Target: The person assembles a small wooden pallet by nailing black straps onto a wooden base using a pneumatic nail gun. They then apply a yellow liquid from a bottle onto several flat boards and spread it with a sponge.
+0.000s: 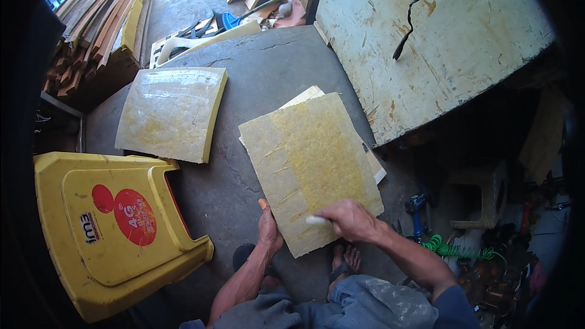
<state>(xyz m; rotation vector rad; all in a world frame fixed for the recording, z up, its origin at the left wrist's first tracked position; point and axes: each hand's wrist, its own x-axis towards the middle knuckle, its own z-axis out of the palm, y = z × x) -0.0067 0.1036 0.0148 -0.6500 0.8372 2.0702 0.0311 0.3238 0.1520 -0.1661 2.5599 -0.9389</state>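
Note:
A yellowish, rough-faced foam sheet [323,146] lies tilted before me, with wet-looking streaks along its left part and a yellower band down the middle. Its lower left edge is in my left hand [268,231]; the thumb, orange at the tip, points up beside the edge and the other fingers are mostly hidden. Closed over the sheet's lower part, my right hand [350,220] grips a small white tool [315,220], whose exact kind I cannot make out. A pale board [375,167] shows from beneath the sheet. Farther left lies a thick foam slab [170,113] with a shiny top.
A yellow plastic stool [128,225] lies on its side at the left. Wood strips [97,18] are stacked at the far left. A worn pale panel [426,42] stands at the right, near a blue power tool [417,213] and a green coiled hose [457,250].

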